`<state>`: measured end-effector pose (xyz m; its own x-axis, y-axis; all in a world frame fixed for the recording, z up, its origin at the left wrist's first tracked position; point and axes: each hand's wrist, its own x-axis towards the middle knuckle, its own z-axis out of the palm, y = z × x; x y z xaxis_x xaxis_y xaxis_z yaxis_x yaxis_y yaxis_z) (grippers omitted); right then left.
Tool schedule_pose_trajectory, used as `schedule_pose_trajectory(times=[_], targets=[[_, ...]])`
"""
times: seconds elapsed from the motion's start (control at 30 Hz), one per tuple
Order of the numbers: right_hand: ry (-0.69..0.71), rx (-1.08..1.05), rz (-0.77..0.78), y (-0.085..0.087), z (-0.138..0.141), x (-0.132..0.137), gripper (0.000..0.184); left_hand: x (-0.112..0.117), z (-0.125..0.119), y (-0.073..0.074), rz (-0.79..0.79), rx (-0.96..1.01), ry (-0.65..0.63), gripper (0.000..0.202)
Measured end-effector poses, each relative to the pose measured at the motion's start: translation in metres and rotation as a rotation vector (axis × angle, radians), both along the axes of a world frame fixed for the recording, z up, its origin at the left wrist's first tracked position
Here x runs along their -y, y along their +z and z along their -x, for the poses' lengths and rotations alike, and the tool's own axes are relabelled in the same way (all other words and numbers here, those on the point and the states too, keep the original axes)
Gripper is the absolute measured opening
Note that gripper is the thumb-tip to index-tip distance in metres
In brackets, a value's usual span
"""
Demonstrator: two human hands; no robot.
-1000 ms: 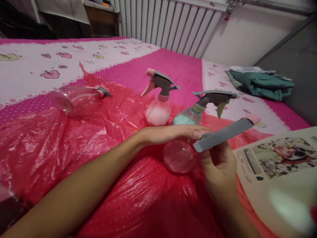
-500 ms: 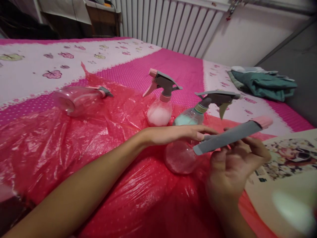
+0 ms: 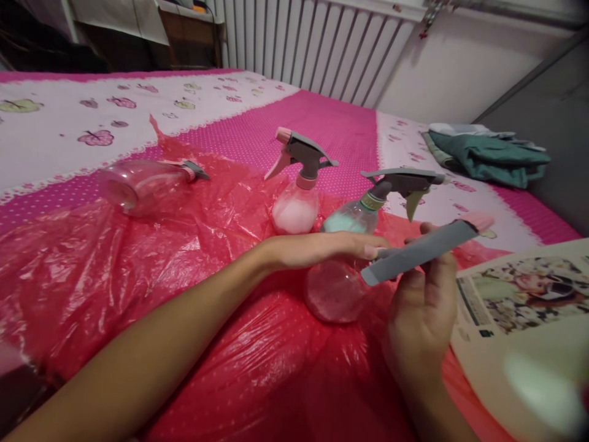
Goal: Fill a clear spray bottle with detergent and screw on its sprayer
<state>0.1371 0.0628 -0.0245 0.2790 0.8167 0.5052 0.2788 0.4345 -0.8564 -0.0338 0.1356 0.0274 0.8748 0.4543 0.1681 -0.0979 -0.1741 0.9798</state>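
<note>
My left hand (image 3: 322, 248) reaches across the red plastic sheet (image 3: 138, 264) and rests over the top of a clear round spray bottle (image 3: 332, 293), fingers close together around its neck. The fingertips meet the near end of a grey trigger spray head (image 3: 421, 250) with a pink nozzle tip. My right hand (image 3: 421, 313) is closed around that spray head from below and holds it slanted up to the right. Whether the head is joined to the bottle is hidden by my fingers.
A pink-filled spray bottle (image 3: 297, 205) and a green-filled one (image 3: 356, 215) stand just behind my hands. Another clear bottle (image 3: 138, 184) lies on its side at the left. A printed paper (image 3: 519, 294) lies at the right, folded green clothes (image 3: 488, 156) beyond it. A radiator (image 3: 313, 43) lines the wall.
Half a second ago my right fingers were loosened and the spray head pointed further right. They have now wrapped round it again and it has swung back left. My left arm stayed put.
</note>
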Motion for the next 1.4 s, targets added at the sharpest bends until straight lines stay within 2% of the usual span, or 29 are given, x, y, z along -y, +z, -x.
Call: schedule_pose_trajectory(times=[0.17,0.33,0.5,0.73,0.9,1.03,1.27,1.4], targets=[[0.003,-0.129,-0.022,-0.01,-0.002,-0.006,0.042,-0.002,-0.001,-0.001,-0.06,-0.003,-0.024,0.037],[-0.042,-0.201,-0.051,-0.005,0.0,-0.006,0.025,-0.004,0.001,-0.001,-0.095,-0.011,-0.047,0.037],[-0.041,-0.24,-0.034,0.004,0.001,-0.004,0.03,-0.005,0.002,-0.003,-0.101,0.02,-0.04,0.033],[-0.027,-0.208,-0.185,-0.004,0.0,-0.017,0.032,-0.002,0.002,-0.004,0.001,0.056,0.038,0.026],[-0.047,-0.225,-0.119,-0.002,0.0,-0.012,0.036,-0.006,0.001,-0.01,-0.012,0.131,0.037,0.029],[-0.061,-0.205,-0.044,0.002,0.002,-0.004,0.036,-0.01,0.0,-0.015,0.02,0.226,0.102,0.025],[-0.063,-0.211,-0.077,0.003,0.003,-0.004,0.031,-0.013,0.002,-0.016,0.045,0.224,0.118,0.028],[-0.077,-0.228,-0.112,0.002,0.003,-0.003,0.028,-0.011,0.002,-0.012,-0.02,0.248,0.119,0.031]])
